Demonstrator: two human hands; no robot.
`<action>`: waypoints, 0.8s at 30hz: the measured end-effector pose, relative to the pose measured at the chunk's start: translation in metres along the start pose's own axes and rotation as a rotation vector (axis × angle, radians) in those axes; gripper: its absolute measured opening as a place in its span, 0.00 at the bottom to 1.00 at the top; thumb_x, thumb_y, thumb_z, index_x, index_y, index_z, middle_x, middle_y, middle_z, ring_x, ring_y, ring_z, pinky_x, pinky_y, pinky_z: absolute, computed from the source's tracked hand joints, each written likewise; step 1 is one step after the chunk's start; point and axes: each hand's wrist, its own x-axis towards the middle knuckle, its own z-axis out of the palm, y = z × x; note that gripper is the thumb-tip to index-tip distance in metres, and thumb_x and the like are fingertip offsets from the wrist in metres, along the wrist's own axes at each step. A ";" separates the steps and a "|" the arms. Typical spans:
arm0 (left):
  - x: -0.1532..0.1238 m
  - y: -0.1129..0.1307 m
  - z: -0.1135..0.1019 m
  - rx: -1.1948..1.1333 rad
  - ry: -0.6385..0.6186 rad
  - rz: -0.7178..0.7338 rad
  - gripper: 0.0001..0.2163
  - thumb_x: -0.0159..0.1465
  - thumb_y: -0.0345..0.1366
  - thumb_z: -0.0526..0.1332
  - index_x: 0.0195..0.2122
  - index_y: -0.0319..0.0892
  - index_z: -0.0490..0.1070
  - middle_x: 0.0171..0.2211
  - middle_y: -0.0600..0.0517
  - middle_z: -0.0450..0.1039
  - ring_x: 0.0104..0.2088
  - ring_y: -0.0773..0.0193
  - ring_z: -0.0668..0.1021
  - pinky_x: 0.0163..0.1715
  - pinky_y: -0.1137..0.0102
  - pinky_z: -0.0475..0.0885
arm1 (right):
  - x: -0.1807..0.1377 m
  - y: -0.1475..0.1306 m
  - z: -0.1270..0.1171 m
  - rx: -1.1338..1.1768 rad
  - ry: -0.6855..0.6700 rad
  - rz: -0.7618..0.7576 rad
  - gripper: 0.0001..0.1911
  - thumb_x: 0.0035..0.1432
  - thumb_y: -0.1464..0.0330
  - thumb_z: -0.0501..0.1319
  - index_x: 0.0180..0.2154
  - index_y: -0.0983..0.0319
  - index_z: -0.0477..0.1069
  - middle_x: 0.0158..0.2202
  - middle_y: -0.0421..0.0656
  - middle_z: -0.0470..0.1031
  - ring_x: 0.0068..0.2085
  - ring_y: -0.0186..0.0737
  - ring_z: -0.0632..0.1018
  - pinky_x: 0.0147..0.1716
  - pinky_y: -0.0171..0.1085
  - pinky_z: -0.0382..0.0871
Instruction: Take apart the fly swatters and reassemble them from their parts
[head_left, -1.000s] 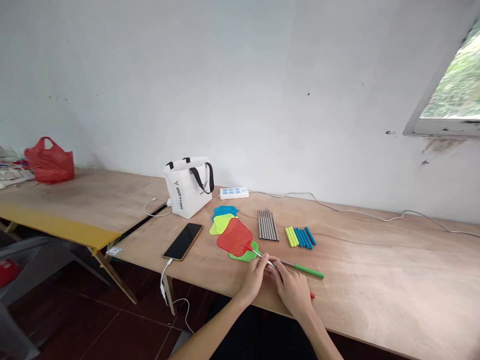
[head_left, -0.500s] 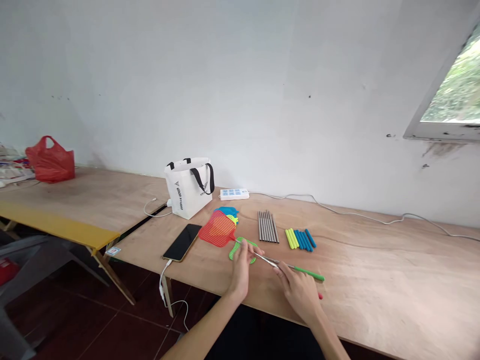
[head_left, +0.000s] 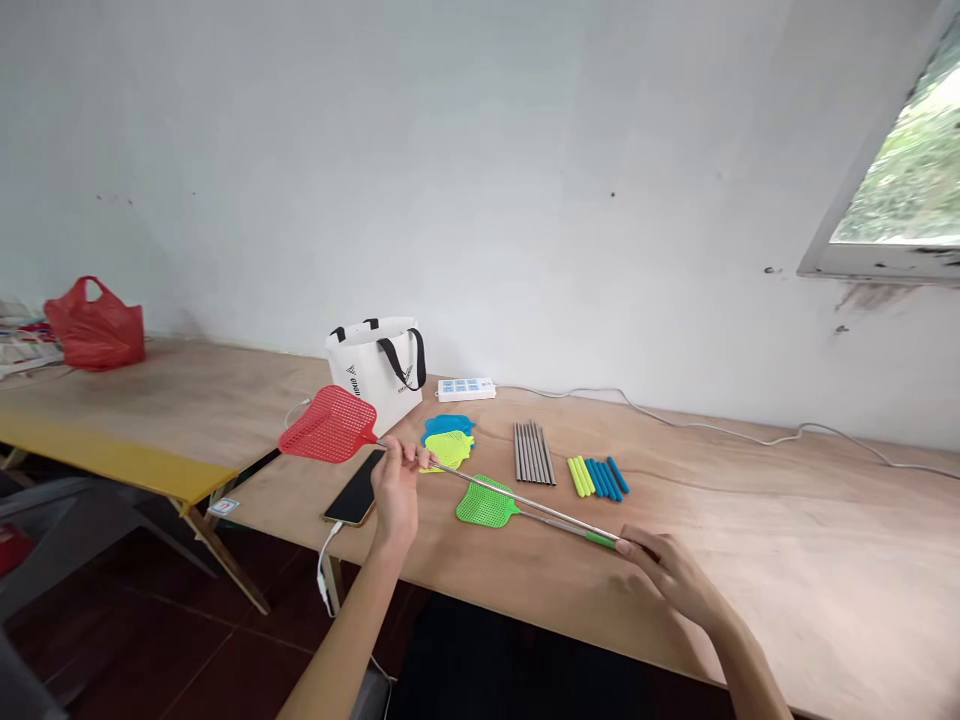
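No text reads clearly: lettering on the white bag is partly covered, and that on the sticker tiny.

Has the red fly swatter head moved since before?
Yes, the red fly swatter head moved left, from right of the white tote bag to partly covering it.

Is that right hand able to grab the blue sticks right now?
Probably, but only once the right hand lets go of the red swatter; nothing lies over the blue sticks just beyond it.
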 end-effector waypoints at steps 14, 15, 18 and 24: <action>0.007 -0.004 -0.006 0.099 -0.023 -0.026 0.25 0.63 0.61 0.62 0.26 0.41 0.71 0.24 0.51 0.74 0.34 0.57 0.81 0.33 0.66 0.76 | 0.004 0.003 0.003 0.061 -0.007 0.036 0.26 0.68 0.47 0.51 0.28 0.58 0.68 0.24 0.37 0.68 0.28 0.37 0.69 0.30 0.35 0.60; 0.005 -0.006 -0.003 0.109 -0.055 -0.031 0.25 0.64 0.60 0.62 0.27 0.41 0.72 0.26 0.49 0.76 0.35 0.56 0.82 0.33 0.66 0.76 | 0.004 0.002 0.005 0.065 -0.004 0.028 0.26 0.68 0.47 0.50 0.27 0.58 0.68 0.24 0.37 0.67 0.28 0.37 0.69 0.30 0.35 0.60; -0.010 -0.020 0.010 0.147 -0.197 -0.114 0.22 0.64 0.57 0.63 0.33 0.39 0.77 0.34 0.43 0.81 0.39 0.52 0.82 0.32 0.66 0.77 | 0.007 -0.008 0.017 0.053 0.037 0.003 0.28 0.69 0.46 0.49 0.27 0.58 0.68 0.23 0.37 0.68 0.27 0.37 0.70 0.29 0.35 0.61; -0.049 -0.057 0.033 0.172 -0.356 -0.331 0.27 0.67 0.58 0.58 0.43 0.35 0.78 0.42 0.36 0.82 0.44 0.48 0.82 0.31 0.65 0.77 | 0.016 -0.050 0.052 0.029 0.114 0.001 0.29 0.70 0.46 0.47 0.30 0.57 0.72 0.20 0.36 0.68 0.22 0.37 0.70 0.25 0.35 0.59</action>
